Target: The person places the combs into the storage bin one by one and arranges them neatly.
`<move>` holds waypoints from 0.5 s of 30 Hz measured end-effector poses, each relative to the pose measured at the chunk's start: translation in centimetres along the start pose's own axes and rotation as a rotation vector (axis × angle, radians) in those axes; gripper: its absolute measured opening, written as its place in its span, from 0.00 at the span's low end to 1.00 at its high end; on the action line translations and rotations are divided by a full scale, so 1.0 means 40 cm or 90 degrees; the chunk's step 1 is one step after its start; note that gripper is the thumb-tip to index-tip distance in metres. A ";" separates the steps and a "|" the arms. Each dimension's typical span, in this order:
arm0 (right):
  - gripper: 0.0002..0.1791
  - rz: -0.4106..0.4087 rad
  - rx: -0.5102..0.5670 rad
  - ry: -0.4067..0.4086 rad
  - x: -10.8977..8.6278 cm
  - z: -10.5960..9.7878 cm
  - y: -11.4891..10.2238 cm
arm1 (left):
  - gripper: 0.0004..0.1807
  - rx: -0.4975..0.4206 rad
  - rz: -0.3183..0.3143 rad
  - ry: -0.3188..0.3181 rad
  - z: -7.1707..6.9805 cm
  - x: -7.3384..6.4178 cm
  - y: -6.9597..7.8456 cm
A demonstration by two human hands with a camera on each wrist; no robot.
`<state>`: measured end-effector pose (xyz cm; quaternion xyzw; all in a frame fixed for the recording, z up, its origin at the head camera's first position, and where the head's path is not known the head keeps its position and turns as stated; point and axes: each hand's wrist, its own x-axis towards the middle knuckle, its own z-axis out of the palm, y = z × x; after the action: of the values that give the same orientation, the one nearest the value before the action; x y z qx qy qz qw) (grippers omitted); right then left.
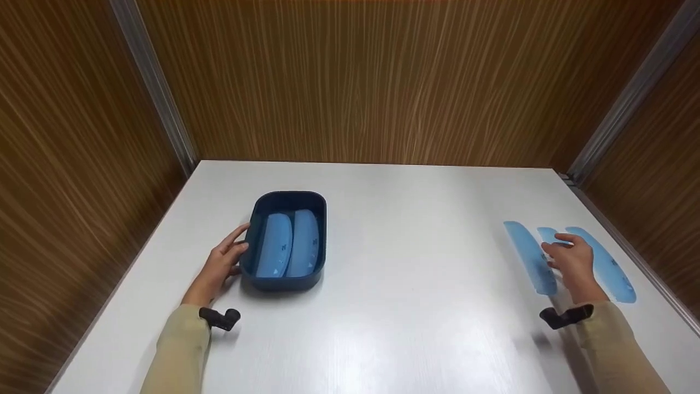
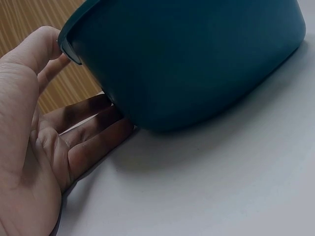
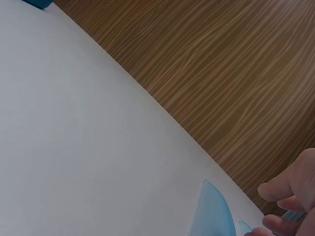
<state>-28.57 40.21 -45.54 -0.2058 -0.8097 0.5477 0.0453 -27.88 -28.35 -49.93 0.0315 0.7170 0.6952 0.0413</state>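
Note:
My left hand touches the left side of a dark blue open box. In the left wrist view, the thumb is at the box's rim and the other fingers reach its lower wall. Two light blue, curved flat pieces lie side by side inside, with small printed marks. On the right, my right hand hovers over similar translucent blue pieces, its fingers loosely bent and apart with nothing between them. The nearest-left piece shows a finely toothed straight edge in the right wrist view. Another piece lies partly behind the hand.
Both hands are over a white table. Wood-grain panels enclose it at the back and both sides, with metal posts at the corners. A black wrist camera mount sits on each sleeve.

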 end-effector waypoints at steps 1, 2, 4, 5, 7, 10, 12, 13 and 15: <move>0.38 -0.009 -0.026 0.003 0.001 0.003 0.001 | 0.31 0.000 -0.001 -0.001 0.000 0.000 -0.001; 0.38 -0.019 -0.049 0.005 0.001 0.005 0.002 | 0.31 0.000 -0.002 0.000 -0.001 0.000 -0.001; 0.38 -0.037 -0.088 0.001 0.004 0.011 0.004 | 0.31 -0.002 -0.003 0.000 -0.001 0.000 -0.004; 0.38 -0.045 -0.103 -0.006 0.005 0.013 0.005 | 0.31 -0.003 -0.006 0.000 -0.002 0.000 -0.005; 0.38 -0.057 -0.142 -0.025 0.007 0.015 0.005 | 0.31 -0.003 -0.012 -0.001 -0.003 0.000 -0.008; 0.39 -0.072 -0.201 -0.047 0.011 0.021 0.001 | 0.31 0.002 -0.016 -0.001 -0.004 0.001 -0.009; 0.39 -0.080 -0.246 -0.051 0.013 0.025 -0.002 | 0.31 0.009 -0.015 0.000 -0.003 0.001 -0.009; 0.39 -0.082 -0.264 -0.052 0.013 0.027 -0.002 | 0.31 0.010 -0.014 0.002 -0.003 0.002 -0.008; 0.40 -0.085 -0.302 -0.053 0.015 0.032 -0.001 | 0.31 0.009 -0.012 0.004 -0.002 0.004 -0.006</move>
<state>-29.52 39.33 -46.10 -0.1343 -0.9286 0.3458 -0.0017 -28.03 -28.42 -50.17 0.0228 0.7224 0.6897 0.0451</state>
